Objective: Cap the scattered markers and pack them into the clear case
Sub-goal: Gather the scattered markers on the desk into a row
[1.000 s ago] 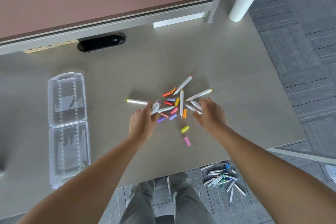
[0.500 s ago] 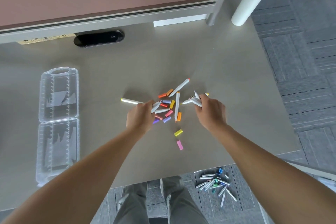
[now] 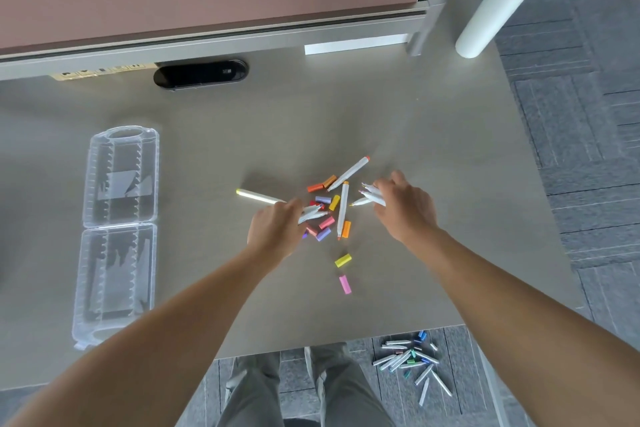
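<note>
Gathering, it seems, before capping: left hand and right hand each curled round a few uncapped markers, loose caps between on the counter, open clear case well apart left.

arms: I see both forearms bare, no sleeves, no watch or rings | legs: grey trousers | feet: grey shoes, pale edging
</note>
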Available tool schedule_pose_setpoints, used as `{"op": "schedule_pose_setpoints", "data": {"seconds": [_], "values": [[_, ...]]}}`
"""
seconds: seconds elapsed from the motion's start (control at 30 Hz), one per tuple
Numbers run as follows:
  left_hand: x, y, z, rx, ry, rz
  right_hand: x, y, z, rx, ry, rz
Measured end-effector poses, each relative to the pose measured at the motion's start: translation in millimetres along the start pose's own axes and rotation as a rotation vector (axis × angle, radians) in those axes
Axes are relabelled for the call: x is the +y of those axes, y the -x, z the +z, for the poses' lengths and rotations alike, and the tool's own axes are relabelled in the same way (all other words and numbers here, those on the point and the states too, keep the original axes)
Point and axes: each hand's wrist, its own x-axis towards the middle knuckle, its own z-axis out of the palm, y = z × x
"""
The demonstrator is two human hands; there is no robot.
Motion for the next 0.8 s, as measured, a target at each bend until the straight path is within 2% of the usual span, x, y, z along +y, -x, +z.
{"op": "schedule_pose_setpoints", "data": {"seconds": [0.2,0.37,0.47,0.7,0.8], "values": [[2.9,7.5,-12.4,-0.004,-0.026,-0.055,4.2,1.0,3.8,-0.031,0.002,-0.032],[2.8,21.9,-22.1,-0.027,0.221,-0.340,4.9,8.0,2.5,-0.009,-0.057,-0.052],[0.5,29.6,-26.4,-0.003,0.334,-0.444,1.4,12.6,-1.5,0.060,-0.110,-0.065],[-14.4,32.8,-26.8,0.052,0.549,-0.460,-14.0,13.5,-4.8,0.101,-0.175,-0.026],[-20.3,29.0,-26.2,0.100,0.368,-0.405,-19.0,11.0,-2.0,0.107,-0.117,-0.064]]}}
